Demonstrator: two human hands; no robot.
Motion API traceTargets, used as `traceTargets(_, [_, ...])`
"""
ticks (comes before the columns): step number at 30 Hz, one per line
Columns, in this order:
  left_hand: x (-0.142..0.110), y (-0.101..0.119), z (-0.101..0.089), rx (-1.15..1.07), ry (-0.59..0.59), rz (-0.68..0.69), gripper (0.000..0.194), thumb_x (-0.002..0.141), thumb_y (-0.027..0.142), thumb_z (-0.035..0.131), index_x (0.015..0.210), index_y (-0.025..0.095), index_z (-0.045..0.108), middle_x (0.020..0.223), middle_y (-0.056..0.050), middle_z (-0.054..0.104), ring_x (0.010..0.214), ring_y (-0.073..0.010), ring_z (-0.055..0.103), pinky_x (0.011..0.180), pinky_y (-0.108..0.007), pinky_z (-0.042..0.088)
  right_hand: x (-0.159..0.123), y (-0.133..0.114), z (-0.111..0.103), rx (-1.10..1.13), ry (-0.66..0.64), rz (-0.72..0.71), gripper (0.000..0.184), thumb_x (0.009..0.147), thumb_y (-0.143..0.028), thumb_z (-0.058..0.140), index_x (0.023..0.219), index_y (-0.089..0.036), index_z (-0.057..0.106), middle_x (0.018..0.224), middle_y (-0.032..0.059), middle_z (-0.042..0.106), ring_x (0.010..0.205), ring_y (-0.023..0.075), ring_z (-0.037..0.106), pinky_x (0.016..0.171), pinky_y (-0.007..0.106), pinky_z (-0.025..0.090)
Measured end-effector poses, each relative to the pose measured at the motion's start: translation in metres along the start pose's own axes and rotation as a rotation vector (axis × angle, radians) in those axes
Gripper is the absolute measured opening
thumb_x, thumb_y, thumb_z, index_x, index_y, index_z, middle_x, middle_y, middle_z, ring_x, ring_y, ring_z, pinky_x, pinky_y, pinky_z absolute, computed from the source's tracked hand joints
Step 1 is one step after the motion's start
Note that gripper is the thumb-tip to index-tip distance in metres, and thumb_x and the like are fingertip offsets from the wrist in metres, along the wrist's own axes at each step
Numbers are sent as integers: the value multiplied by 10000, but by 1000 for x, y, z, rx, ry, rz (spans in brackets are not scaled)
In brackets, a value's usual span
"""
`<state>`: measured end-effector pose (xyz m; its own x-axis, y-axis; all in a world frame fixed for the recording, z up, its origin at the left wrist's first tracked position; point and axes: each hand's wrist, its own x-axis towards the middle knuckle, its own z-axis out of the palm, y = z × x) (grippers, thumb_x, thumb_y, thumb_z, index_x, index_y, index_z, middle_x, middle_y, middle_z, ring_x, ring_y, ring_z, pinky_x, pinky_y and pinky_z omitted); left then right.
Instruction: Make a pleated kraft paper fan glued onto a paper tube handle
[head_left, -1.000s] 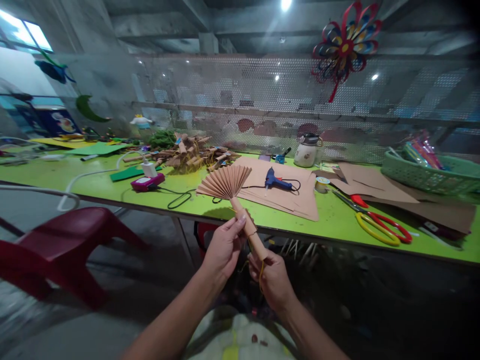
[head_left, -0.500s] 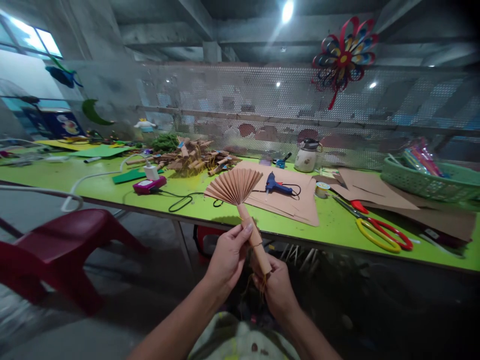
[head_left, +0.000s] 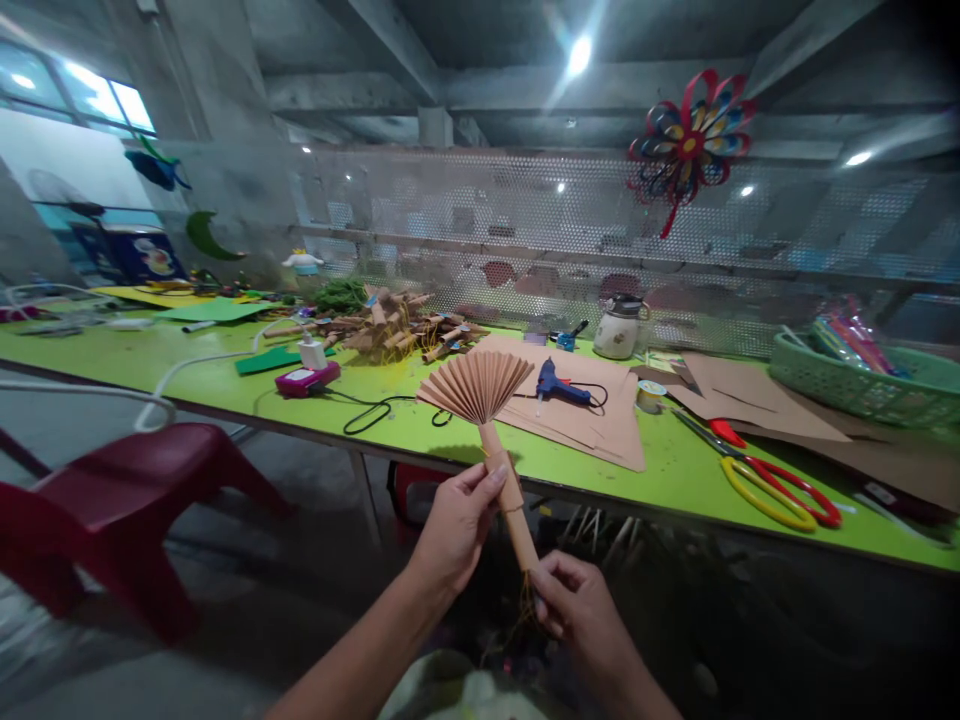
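Observation:
A spread brown pleated paper fan stands upright in front of me, its rolled paper handle slanting down to the right. My left hand is closed around the handle's upper part, thumb on top. With its fingertips, my right hand pinches the handle's lower end, where thin yellow strings hang down. Behind the fan, a blue glue gun lies on brown paper sheets on the green table.
Scissors with red and yellow handles lie to the right, near a green basket. A heap of tied paper rolls sits behind the fan. On the left are a pink power adapter with cables and a red plastic stool.
My right hand has moved down and right along the handle to its lower end, baring more of it. My left hand keeps its hold. The view has tilted up slightly.

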<state>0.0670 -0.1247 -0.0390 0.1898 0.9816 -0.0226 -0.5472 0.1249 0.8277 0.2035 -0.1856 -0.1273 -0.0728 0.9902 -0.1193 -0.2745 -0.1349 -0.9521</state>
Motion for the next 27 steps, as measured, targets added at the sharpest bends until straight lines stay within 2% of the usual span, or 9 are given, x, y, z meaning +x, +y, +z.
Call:
traceTargets(4, [0,0,0,18,1,5,258,690,289,742,886,124,715,768,-31,643,697,-102,537,681,-198,439,-1,-1,-18,-164,-55,26,369,722,-484,669,655,-123,634,499,4,572,361,37,315,386,184,188])
traceTargets(6, [0,0,0,31,4,10,260,696,291,737,899,130,713,765,-31,644,694,-105,539,679,-203,442,-1,-3,-26,-260,-40,10,368,719,-493,663,680,-127,675,536,18,593,376,50,336,389,190,218])
traceTargets(10, [-1,0,-2,38,-3,12,258,711,292,726,912,131,712,773,-36,650,711,-115,549,697,-213,447,1,-14,-39,-426,90,-133,310,709,-455,680,736,-151,730,631,42,614,504,123,463,459,230,344])
traceTargets(13, [0,-1,-2,18,-1,17,256,709,282,728,912,126,712,802,-37,657,731,-114,555,716,-211,448,0,-27,-39,-469,221,-265,265,726,-420,672,783,-169,736,742,65,634,629,173,522,531,256,401])
traceTargets(16, [3,-1,1,-37,44,28,266,684,260,747,905,117,713,850,-46,666,760,-112,558,738,-200,447,-7,-35,-26,-458,274,-347,214,752,-376,656,781,-176,725,749,59,616,686,179,531,562,251,410])
traceTargets(20, [13,0,6,-157,153,81,238,611,251,789,784,107,712,766,-27,645,727,-102,549,703,-183,448,-18,-29,9,-391,129,-321,222,787,-355,625,740,-157,713,684,37,574,594,128,482,513,226,384])
traceTargets(22, [19,-1,8,-187,188,100,232,587,258,797,732,106,700,700,-12,622,687,-95,535,676,-182,444,-18,-22,27,-313,74,-271,252,800,-372,611,853,-148,714,665,29,575,534,102,459,467,210,363])
traceTargets(25, [24,-3,10,-193,223,109,240,575,260,794,731,111,690,674,-1,609,655,-90,523,658,-188,437,-9,-15,47,-108,93,-172,418,808,-407,599,1135,-148,609,618,2,587,414,60,393,391,182,312])
traceTargets(27, [24,-3,13,-188,244,139,253,568,257,794,748,115,689,682,0,612,655,-91,527,658,-194,435,2,-14,56,65,112,-133,465,805,-406,606,1186,-144,555,593,-20,571,381,46,360,365,168,278])
